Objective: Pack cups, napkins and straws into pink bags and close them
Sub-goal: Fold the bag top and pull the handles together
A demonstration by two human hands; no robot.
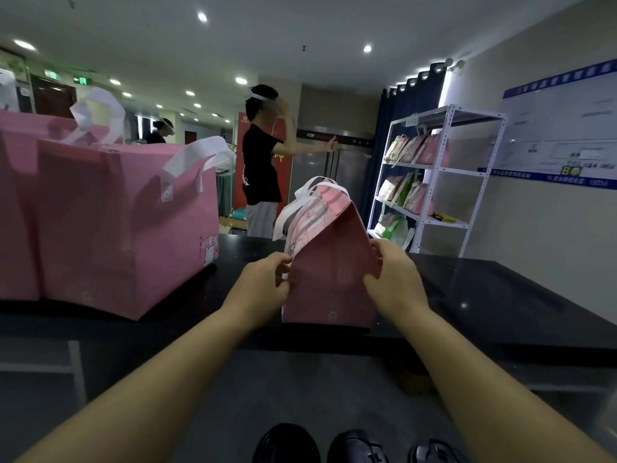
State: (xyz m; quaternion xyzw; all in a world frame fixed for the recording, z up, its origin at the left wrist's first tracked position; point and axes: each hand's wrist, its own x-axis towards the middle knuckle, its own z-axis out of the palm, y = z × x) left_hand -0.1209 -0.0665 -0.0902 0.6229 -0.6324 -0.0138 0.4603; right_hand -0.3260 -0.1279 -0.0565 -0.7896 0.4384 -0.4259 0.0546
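**packer_q:** Head view: what are the hands up to?

**bagwatch:** Both are on the small pink bag (330,279). It stands upright on the black counter (484,295), dead centre of the frame and close to the counter's near edge. The left hand (267,279) pinches the bag's left edge about halfway up, fingers curled onto it. The right hand (395,275) grips the right edge at roughly the same height, thumb on the near face and fingers wrapped round behind.

**packer_q:** Bag open or closed?

**bagwatch:** The top's drawn together into a ridge, kinda tent-shaped. Its white handles (300,202) stick out at the upper left of the ridge and flop down that side. Whatever's inside is hidden, so I can't tell you the contents.

**packer_q:** Anything else around?

**bagwatch:** Yeah. The left side of the frame is filled by large pink bags (117,222) on the same counter, white straps poking up, well apart from the small one. Right of centre, behind the counter, there's a white metal shelf (444,182) with printed pink bags (414,150) on its levels. A person in a black T-shirt (260,168) stands in the middle background with one arm stretched out to the right. At the far right there's a wall board (567,128) with a blue border, text too blurry to read. Black shoes (287,442) sit at the bottom edge, between the forearms.
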